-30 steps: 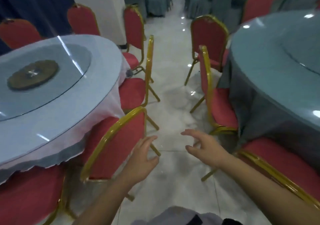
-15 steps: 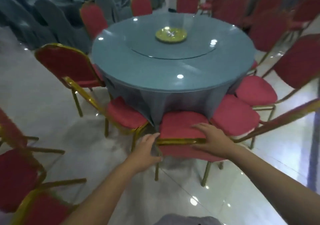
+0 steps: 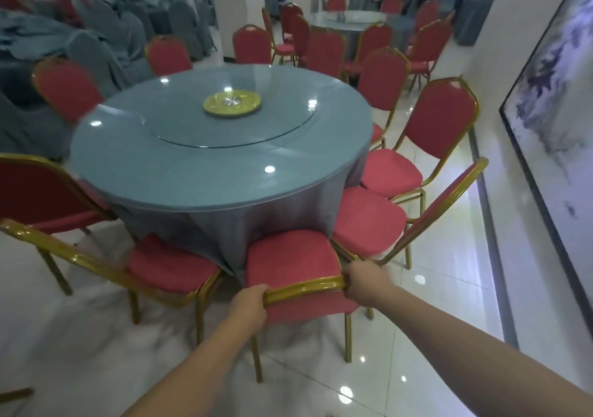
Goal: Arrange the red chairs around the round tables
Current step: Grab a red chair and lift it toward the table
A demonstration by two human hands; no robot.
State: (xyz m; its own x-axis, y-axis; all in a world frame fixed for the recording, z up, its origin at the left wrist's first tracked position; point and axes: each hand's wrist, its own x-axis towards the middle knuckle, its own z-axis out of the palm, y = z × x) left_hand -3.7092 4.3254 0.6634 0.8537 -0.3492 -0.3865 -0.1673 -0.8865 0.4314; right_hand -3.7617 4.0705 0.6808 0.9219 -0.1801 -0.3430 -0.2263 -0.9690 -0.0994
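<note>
L hand (image 3: 248,301) & R hand (image 3: 362,283) each wrap the gold top rail of the held red chair (image 3: 292,262), one at each end, fingers curled round the tube. This chair sits low centre of frame, back toward the camera, seat front right at the hanging cloth of the near round table (image 3: 208,172).

Edges: its seat's R side looks to touch the R neighbour chair (image 3: 365,221). The L neighbour chair (image 3: 170,265) is just beside it, w/ a point of cloth hanging btwn the two seats. The R neighbour's back leans out toward the wall w/ the framed painting (image 3: 552,127), leaving only a narrow strip of floor (image 3: 449,272) there. Wider open floor at lower L and bottom centre of frame, behind the held chair.

Counts: 2 hands. 2 round tables, the far table (image 3: 349,18) at upper R. At least 9 red chairs ring the near table incl. the held one; those by the far table overlap, can't count. 1 glass turntable (image 3: 179,127) on the near table w/ 1 gold disc (image 3: 231,103) at its centre. Grey-covered chairs (image 3: 96,47) bunch at upper L, too blurred to count.
</note>
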